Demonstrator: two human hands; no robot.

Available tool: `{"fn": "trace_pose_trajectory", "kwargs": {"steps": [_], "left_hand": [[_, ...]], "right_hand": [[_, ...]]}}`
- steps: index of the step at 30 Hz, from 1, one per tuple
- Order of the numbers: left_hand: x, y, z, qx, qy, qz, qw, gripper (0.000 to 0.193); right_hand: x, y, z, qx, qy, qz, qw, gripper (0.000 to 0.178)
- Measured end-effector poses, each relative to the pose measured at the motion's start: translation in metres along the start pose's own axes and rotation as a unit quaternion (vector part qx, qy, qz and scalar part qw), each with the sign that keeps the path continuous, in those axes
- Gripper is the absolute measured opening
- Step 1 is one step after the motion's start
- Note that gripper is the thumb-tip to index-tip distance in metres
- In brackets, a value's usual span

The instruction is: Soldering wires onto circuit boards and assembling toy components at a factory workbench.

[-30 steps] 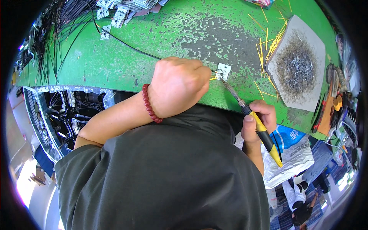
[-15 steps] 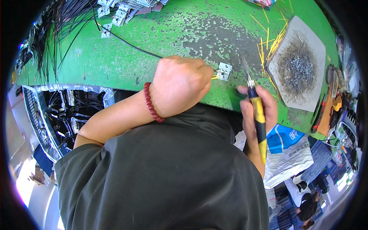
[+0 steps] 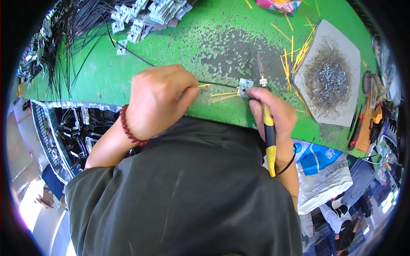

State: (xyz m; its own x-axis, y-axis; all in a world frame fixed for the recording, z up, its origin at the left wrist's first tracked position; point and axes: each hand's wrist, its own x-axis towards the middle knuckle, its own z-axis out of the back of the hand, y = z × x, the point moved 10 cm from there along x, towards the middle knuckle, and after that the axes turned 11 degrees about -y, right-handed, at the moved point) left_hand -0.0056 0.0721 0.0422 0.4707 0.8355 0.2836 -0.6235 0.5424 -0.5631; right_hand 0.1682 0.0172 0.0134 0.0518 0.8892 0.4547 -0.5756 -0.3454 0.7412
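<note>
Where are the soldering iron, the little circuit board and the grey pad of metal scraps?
soldering iron [image 3: 269, 136], head view, yellow-black handle.
circuit board [image 3: 245, 87], head view, its middle.
grey pad [image 3: 347, 55], head view, bare upper corner.

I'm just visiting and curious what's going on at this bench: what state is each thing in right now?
Left hand: closed, pinching a thin yellow-tipped wire.
Right hand: gripped around the soldering iron.
Soldering iron: held, tip pointing up past the small board.
Small board: lying flat on the green bench, between the hands.
Grey pad: flat on the bench, dark and strewn with metal bits.
Black wires: loose, piled at the far left.
</note>
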Motion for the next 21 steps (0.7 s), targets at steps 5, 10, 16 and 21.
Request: {"fn": "trace_pose_trajectory", "kwargs": {"steps": [5,10,16,21], "left_hand": [[0.063,-0.024,0.012,0.023,-0.060,-0.093,0.994,0.008],[0.160,-0.036,-0.024,0.129,-0.133,-0.171,0.968,0.010],[0.221,-0.004,-0.118,0.157,0.013,-0.120,0.980,0.015],[0.185,-0.030,-0.053,0.161,-0.088,-0.152,0.971,0.011]], "right_hand": [[-0.011,-0.022,0.034,0.099,-0.108,-0.104,0.984,0.026],[-0.033,-0.029,0.047,0.129,-0.144,-0.137,0.972,0.034],[-0.047,-0.042,0.053,0.101,-0.171,-0.182,0.963,0.043],[-0.038,-0.043,0.051,0.105,-0.149,-0.219,0.959,0.044]]}}
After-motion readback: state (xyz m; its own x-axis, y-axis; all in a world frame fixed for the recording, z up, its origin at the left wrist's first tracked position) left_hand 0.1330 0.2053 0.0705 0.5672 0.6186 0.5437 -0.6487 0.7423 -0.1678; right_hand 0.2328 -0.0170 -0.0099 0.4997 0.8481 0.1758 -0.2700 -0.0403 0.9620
